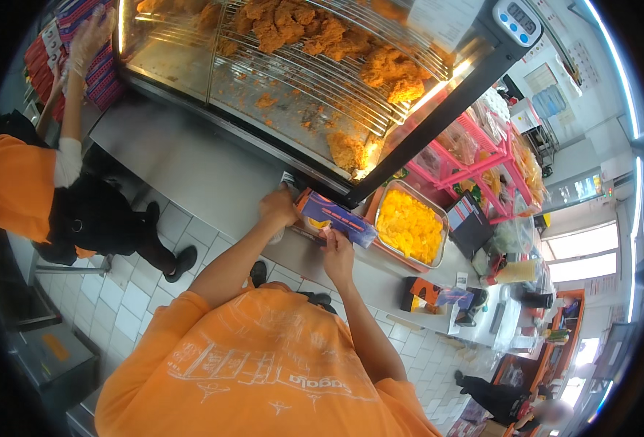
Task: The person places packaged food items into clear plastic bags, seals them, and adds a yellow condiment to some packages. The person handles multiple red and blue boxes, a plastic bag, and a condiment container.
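A purple and orange printed cardboard food box point(349, 224) lies on the steel counter point(185, 142), just below the corner of a heated display case. My right hand point(337, 252) holds the box's near side with thumb and fingers, where a small pale piece shows at the fingertips. Against the box's left end, my left hand point(279, 207) is curled, its palm side hidden. A small item with a white printed face point(287, 178) shows just beyond those knuckles, and something clear hangs below them; whether the hand grips either I cannot tell.
Fried chicken point(283, 24) fills racks in the display case point(278, 147). Right of the box stands a metal tray point(442, 248) of yellow food pieces. Pink baskets point(466, 155) rise behind it. At left, a co-worker point(19, 185) reaches a gloved hand toward stacked boxes point(102, 79).
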Available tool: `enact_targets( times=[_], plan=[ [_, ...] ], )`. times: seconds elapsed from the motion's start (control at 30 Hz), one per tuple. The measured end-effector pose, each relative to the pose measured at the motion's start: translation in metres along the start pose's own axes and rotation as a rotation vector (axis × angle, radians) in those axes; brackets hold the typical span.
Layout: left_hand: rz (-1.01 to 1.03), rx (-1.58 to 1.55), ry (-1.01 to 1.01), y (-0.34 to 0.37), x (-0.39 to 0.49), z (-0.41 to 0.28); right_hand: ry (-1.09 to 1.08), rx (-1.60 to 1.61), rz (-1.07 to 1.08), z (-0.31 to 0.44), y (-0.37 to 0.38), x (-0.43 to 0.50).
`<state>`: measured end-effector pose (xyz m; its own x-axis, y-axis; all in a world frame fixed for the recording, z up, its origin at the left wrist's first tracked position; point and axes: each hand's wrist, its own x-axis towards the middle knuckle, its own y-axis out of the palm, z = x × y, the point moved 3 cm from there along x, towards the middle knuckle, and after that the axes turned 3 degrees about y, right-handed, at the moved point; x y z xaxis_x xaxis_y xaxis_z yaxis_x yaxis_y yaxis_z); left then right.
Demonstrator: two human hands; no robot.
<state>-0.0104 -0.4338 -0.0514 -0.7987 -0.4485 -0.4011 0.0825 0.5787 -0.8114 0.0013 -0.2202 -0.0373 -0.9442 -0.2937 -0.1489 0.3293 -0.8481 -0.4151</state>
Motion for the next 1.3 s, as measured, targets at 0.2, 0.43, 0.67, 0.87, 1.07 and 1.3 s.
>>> enact_targets(
  times=[0.2,0.43,0.67,0.87,1.07,1.3],
  plan=[
    [0.116,-0.271,0.23,0.004,-0.001,0.023,-0.374,-0.761,-0.02,0.025,0.009,-0.007],
    [0.067,-0.45,0.377,0.021,0.014,0.047,-0.611,-1.076,-0.066,0.012,0.021,-0.007],
    [0.074,-0.441,0.34,0.019,0.014,0.044,-0.763,-0.924,-0.115,0.005,0.012,-0.004],
    [-0.007,-0.551,0.448,0.017,0.006,0.063,-0.128,-0.482,0.053,0.013,-0.006,-0.026],
    [-0.171,-0.846,0.204,-0.004,-0.028,0.134,0.641,0.777,0.166,-0.004,-0.061,-0.092],
    [0.026,-1.094,0.403,-0.086,-0.108,0.102,0.542,0.716,-0.074,-0.018,-0.181,-0.101]
  ],
)
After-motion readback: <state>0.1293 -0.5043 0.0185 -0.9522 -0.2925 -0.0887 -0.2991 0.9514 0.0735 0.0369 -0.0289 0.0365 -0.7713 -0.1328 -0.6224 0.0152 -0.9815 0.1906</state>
